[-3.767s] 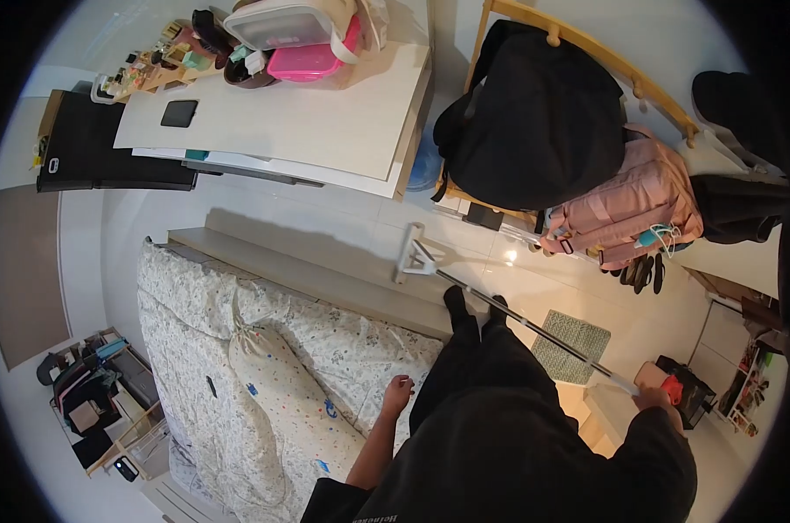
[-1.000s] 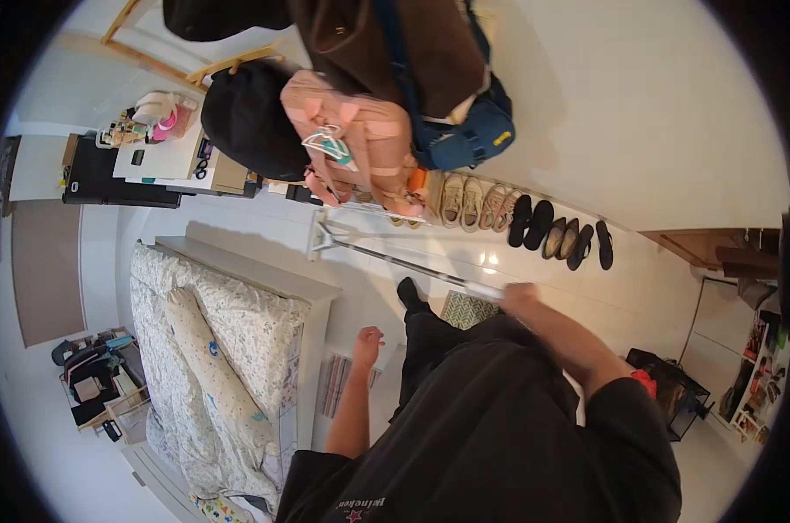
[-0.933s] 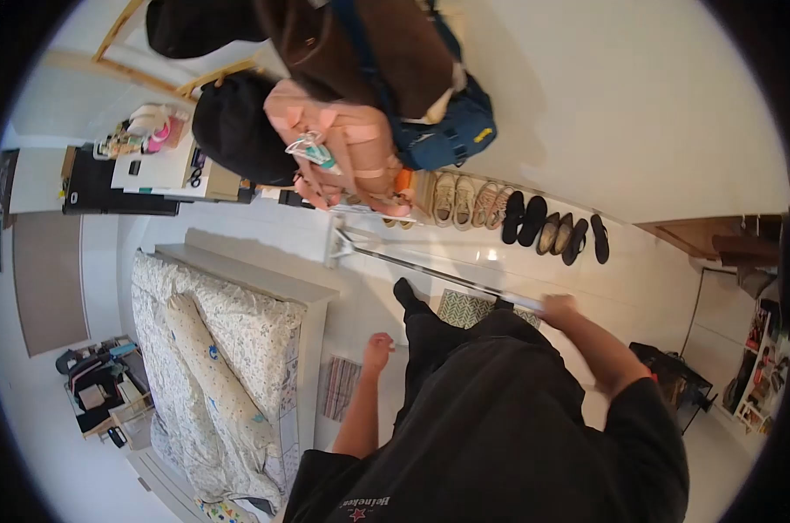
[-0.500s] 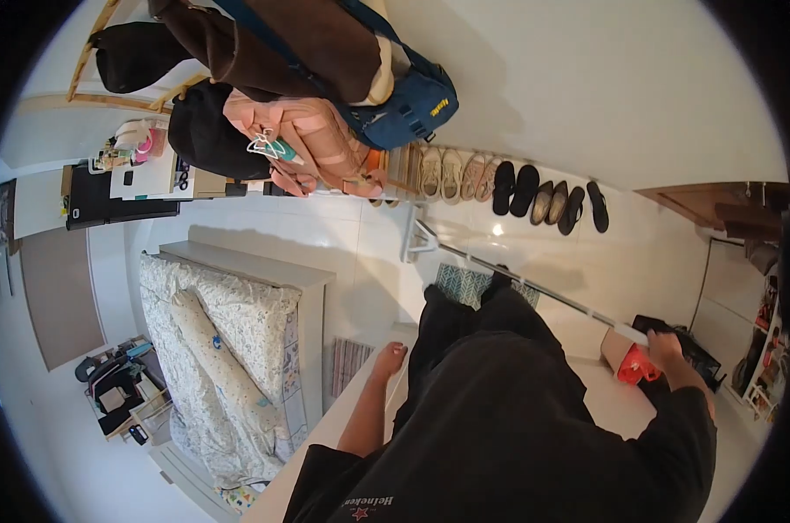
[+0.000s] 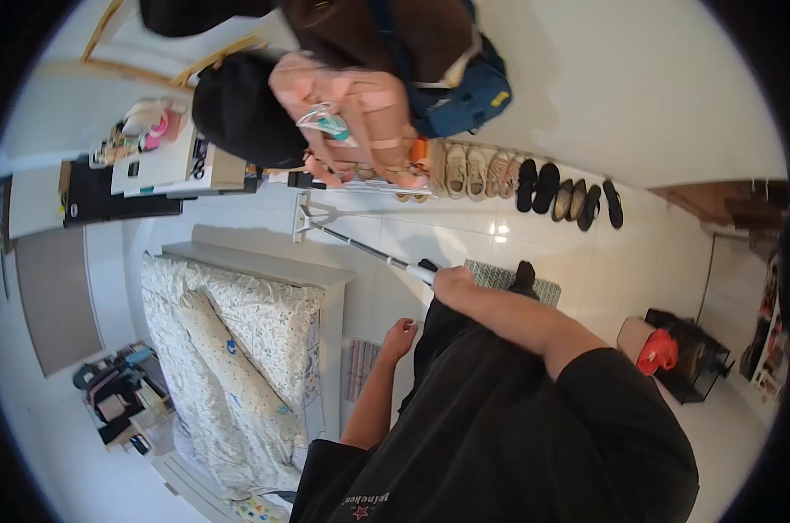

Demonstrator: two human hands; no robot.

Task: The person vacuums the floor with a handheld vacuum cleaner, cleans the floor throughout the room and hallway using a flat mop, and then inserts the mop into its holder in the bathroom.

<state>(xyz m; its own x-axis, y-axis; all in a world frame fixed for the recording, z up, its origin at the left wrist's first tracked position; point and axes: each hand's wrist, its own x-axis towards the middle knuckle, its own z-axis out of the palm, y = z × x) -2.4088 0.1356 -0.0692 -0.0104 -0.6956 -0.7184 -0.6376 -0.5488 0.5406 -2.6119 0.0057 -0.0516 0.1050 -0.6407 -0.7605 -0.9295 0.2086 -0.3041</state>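
Note:
My right hand (image 5: 452, 283) is wrapped around the white grip of a long-handled flat mop (image 5: 364, 247). The mop's thin metal pole slants away to the left, and its white, narrow head (image 5: 301, 218) rests on the tiled floor between the bed and the bags. My right arm reaches across in front of my body. Beside my left hip hangs my left hand (image 5: 402, 337), its fingers curled and nothing seen in them. Below it lies a striped mat (image 5: 362, 366).
A bed (image 5: 238, 357) with patterned bedding stands at left. Several shoes (image 5: 547, 186) line the wall, near a pink backpack (image 5: 351, 105) and a blue bag (image 5: 464, 100). A patterned mat (image 5: 491, 275) lies by my feet. A red bag (image 5: 658, 351) sits at right.
My right hand has swung from the far right to the front of my body, still on the mop. The mop head has slid left along the floor. My left hand stays low by my side.

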